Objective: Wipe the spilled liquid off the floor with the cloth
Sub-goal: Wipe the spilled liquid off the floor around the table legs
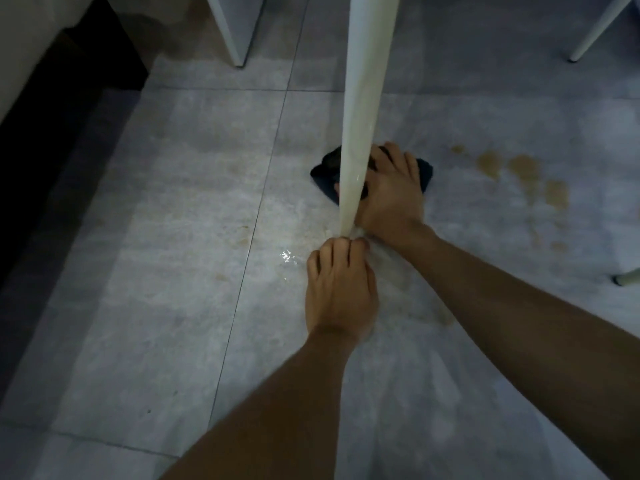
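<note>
A dark blue cloth (425,170) lies bunched on the grey tiled floor (180,278), just behind a white table leg (362,109). My right hand (393,195) lies palm down on the cloth and presses it to the floor; the leg hides part of the cloth. My left hand (341,285) rests on the floor at the foot of the leg, fingertips bent, with nothing in it. Brownish spilled liquid (523,171) sits in several blotches to the right of the cloth. A wet shine (289,258) shows left of my left hand.
Another white furniture leg (235,32) stands at the back, and a thin one (595,32) at the top right. A dark gap under a cabinet (59,109) runs along the left. A small furniture foot (628,278) shows at the right edge.
</note>
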